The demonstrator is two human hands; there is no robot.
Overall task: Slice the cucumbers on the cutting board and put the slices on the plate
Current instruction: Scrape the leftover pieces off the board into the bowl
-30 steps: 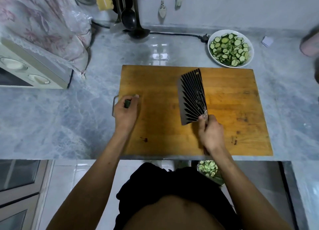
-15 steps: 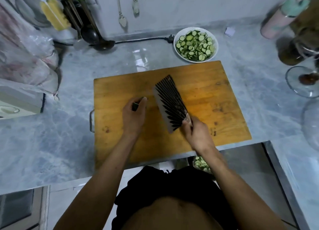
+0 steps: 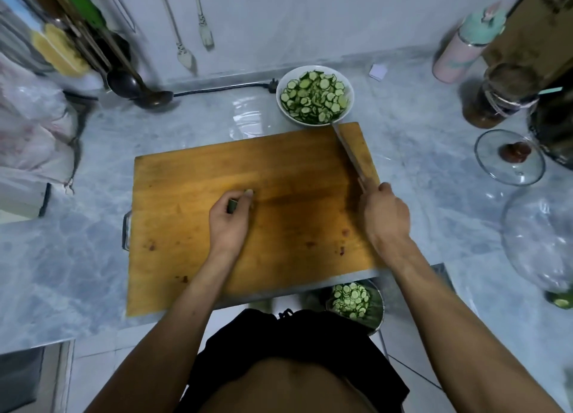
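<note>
Lying on desk point(image 3: 93, 257): wooden cutting board point(image 3: 198, 177), bare.
Plate point(image 3: 349, 85): white, heaped with green-rimmed slices point(image 3: 313, 98), behind the board.
Right hand point(image 3: 386, 215): fingers grip knife point(image 3: 350, 153).
Left hand point(image 3: 229, 223): fingers pinch dark-green cucumber stub point(image 3: 232, 205) on the board.

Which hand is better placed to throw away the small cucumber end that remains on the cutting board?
Probably the left. The left hand already pinches the cucumber end over the cutting board, while the right hand grips the knife, whose tip reaches the plate of slices.
</note>
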